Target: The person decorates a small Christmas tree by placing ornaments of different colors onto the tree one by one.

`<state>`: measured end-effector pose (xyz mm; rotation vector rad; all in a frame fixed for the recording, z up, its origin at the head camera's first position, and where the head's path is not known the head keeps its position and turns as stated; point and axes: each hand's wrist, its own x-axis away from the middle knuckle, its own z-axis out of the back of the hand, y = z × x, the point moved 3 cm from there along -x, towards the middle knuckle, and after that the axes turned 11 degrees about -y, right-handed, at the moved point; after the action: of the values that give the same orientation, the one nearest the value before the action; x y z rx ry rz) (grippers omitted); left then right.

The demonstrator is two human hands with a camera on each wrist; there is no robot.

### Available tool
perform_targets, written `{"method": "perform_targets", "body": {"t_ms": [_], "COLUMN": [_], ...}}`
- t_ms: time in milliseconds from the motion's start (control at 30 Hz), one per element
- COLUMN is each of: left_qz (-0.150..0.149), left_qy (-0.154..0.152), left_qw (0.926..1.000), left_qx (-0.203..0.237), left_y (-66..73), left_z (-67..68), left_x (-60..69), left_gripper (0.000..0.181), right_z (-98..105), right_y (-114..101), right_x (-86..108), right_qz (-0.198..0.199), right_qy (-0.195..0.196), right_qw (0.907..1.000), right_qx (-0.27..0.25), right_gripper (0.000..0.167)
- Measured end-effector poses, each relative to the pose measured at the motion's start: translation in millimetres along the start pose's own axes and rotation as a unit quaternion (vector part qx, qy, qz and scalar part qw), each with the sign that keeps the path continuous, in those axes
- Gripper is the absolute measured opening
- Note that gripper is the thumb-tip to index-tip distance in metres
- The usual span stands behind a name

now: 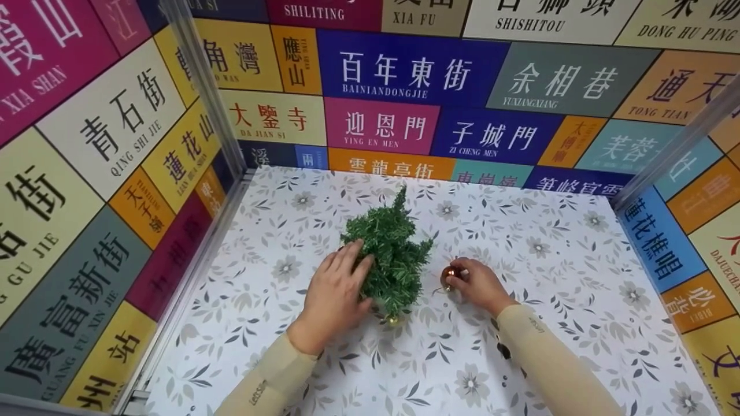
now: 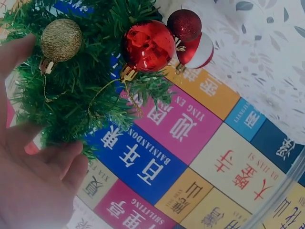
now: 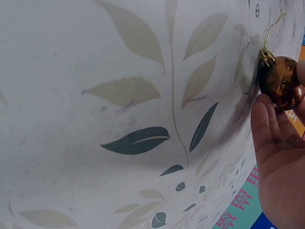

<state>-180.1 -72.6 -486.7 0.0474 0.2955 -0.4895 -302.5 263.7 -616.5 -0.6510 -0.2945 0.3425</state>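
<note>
A small green artificial Christmas tree [image 1: 396, 254] is in the middle of the patterned table. Its left side is touched by my left hand [image 1: 338, 289], whose fingers are spread and only loosely bent. The left wrist view shows a glittery gold bauble [image 2: 62, 40] and a shiny red bauble [image 2: 148, 45] hanging on the branches. Beside them are a dark red glitter bauble [image 2: 184, 25] and a red-and-white one [image 2: 196, 51]. To the right of the tree, my right hand [image 1: 483, 286] pinches a shiny copper-brown bauble [image 3: 279, 83] close to the tabletop. A gold string loop [image 3: 274, 26] trails from its cap.
A white tabletop [image 1: 537, 248] with a grey leaf and flower print lies under both hands. Panels of colourful place-name signs [image 1: 410, 63] stand behind the table and along both sides. A metal frame post [image 1: 211, 86] rises at the back left corner.
</note>
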Motion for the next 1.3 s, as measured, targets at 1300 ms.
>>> {"method": "perform_targets", "body": {"t_ms": [1300], "left_qz": [-0.027], "left_qy": [-0.012], "left_qw": [0.9988], "left_qx": [0.038], "left_y": [-30.0], "left_z": [5.0], "left_x": [-0.6], "left_gripper": [0.083], "right_z": [-1], "right_y": [-1], "right_x": [3.0], "right_qz": [-0.018], "right_qy": [-0.003], "right_qw": [0.9995], "right_qx": [-0.026], "right_gripper": [0.041]}}
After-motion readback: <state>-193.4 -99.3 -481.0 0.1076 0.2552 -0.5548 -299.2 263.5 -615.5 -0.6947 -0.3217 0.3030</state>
